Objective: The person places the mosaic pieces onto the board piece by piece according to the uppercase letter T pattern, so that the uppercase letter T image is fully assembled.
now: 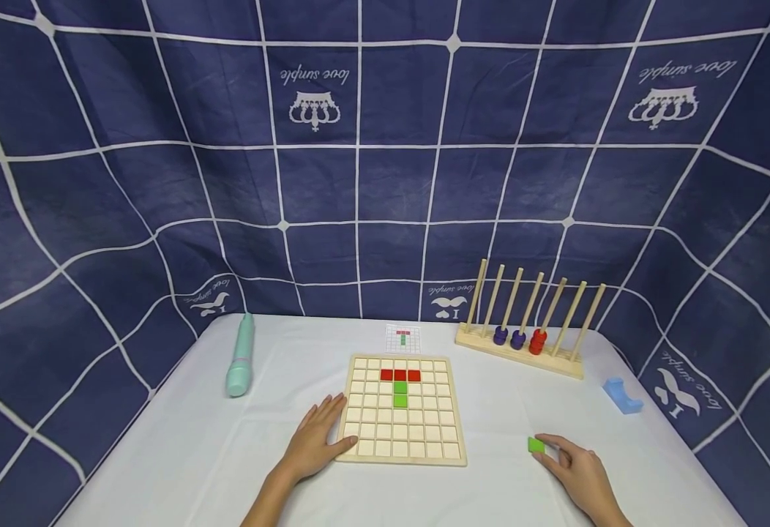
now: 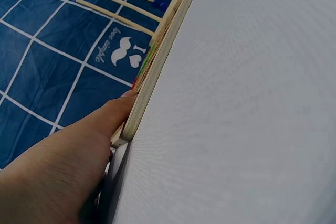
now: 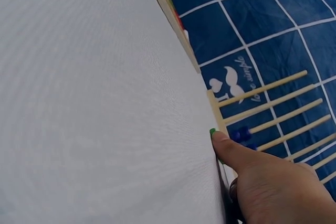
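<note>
A wooden grid board (image 1: 401, 461) lies on the white table. On it three red tiles (image 1: 400, 375) form a row, and two green tiles (image 1: 400, 400) run down from the middle one. My left hand (image 1: 315, 443) rests at the board's left edge, fingers straight along the side and thumb over the lower left corner; in the left wrist view the thumb lies on the board's edge (image 2: 152, 80). To the right of the board, my right hand (image 1: 581, 472) pinches a green tile (image 1: 535, 445) between thumb and fingers. Only a small green corner (image 3: 212, 131) shows past the thumb in the right wrist view.
Behind the board lies a small pattern card (image 1: 394, 345) with a red and green T. A wooden peg rack (image 1: 513, 354) with purple and red beads stands at the back right, near a light blue block (image 1: 621, 397). A mint-green cylindrical object (image 1: 243, 351) lies at the left.
</note>
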Available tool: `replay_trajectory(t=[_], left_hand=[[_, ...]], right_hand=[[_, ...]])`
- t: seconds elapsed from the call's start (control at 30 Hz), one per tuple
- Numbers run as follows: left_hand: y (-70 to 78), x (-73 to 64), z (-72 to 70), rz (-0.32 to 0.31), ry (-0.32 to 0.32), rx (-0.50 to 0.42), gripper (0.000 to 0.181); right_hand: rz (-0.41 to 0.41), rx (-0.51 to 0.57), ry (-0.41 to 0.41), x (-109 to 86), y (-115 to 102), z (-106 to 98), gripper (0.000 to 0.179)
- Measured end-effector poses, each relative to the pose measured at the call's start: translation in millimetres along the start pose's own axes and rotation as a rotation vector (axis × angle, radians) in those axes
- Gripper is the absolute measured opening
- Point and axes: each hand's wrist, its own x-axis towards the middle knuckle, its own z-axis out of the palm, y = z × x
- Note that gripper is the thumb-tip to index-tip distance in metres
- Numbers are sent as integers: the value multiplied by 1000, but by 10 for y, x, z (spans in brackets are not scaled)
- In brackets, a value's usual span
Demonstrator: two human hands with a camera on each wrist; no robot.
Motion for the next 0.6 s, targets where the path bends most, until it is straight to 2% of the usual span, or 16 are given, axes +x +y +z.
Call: replay_trajectory(t=[0.27, 0.43, 0.6], left_hand=[[17, 2, -13, 1, -4, 1, 80], [12, -3, -13, 0, 2, 7, 80], [3, -3, -8, 4, 1, 4, 80]], right_hand=[[-7, 25, 13, 24, -29, 38, 26], [-84, 65, 62, 93, -147, 134, 24], [-149, 94, 74, 202, -384, 338, 25]])
